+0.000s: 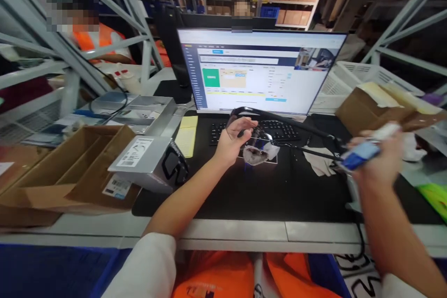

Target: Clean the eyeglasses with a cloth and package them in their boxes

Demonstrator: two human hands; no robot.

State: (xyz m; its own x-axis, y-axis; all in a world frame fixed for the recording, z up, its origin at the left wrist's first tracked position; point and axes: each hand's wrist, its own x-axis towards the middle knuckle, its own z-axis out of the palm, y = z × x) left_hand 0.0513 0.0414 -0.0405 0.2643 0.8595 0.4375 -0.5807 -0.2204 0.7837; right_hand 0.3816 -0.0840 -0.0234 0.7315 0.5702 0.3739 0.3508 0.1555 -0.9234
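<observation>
My left hand reaches over the black desk mat, fingers curled loosely and apart above a small clear plastic bag with a pale item inside, in front of the keyboard. Whether the fingers touch the bag is unclear. My right hand, blurred by motion, is at the right and wrapped round a blue and white handheld scanner whose cable runs down to the mat. The monitor stands behind, showing a form page.
An open cardboard box and a silver labelled box lie at the left. Yellow notes sit beside the keyboard. A cardboard carton and white basket stand right. Two people sit beyond the monitor and shelving.
</observation>
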